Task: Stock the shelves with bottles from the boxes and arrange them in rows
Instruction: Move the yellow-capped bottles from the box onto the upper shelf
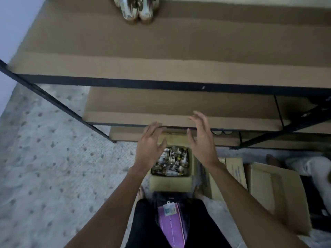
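Observation:
An open cardboard box stands on the floor at my feet, filled with several small bottles. My left hand and my right hand hover above the box, a bottle-width or so apart, fingers spread and holding nothing. A few bottles stand together at the back of the upper shelf, cut off by the top edge of the view. The shelf below it is bare brown board.
The rack has black metal rails and posts. More cardboard boxes lie on the floor to the right of the open one. Another person's foot shows at the far right. Speckled grey floor spreads to the left.

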